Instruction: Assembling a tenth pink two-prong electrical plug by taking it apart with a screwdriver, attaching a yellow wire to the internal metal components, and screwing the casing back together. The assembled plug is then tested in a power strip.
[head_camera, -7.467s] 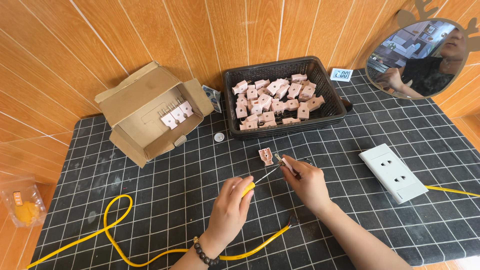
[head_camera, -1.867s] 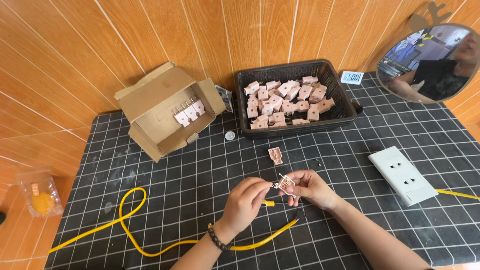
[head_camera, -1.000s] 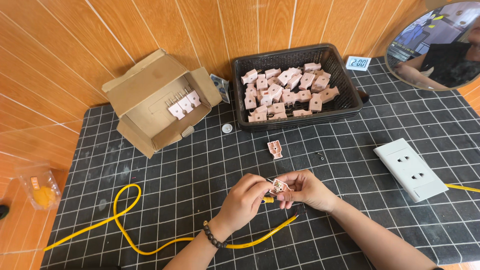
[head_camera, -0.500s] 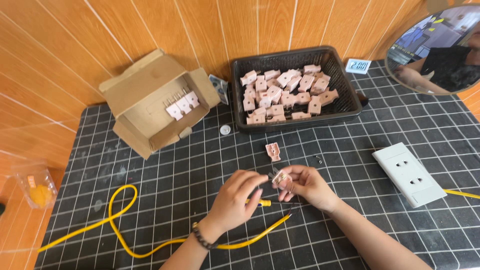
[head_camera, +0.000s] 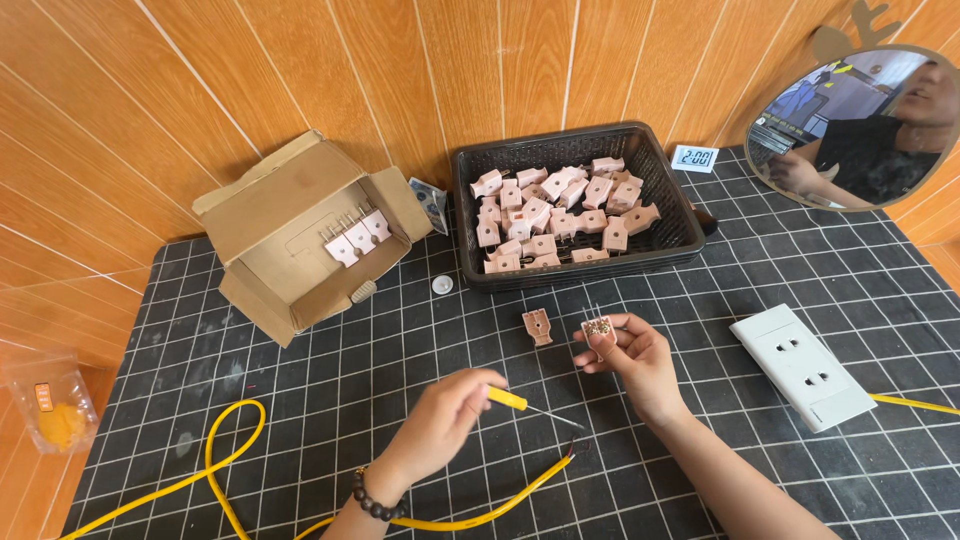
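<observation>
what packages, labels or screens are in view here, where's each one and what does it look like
Cardboard box: back left on the mat, brown, flaps open, lying on its side.
Small digital clock: right of the black basket, white, rectangular, pale screen.
Clear plastic bag: far left off the mat, orange contents, small orange label.

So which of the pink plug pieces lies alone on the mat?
The pink plug piece between the black basket and the right hand; the others are heaped in the basket.

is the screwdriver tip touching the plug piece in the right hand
Apart. The head view shows the screwdriver in the left hand with its tip low over the mat, and bare grid between it and the plug piece raised in the right hand.
</observation>
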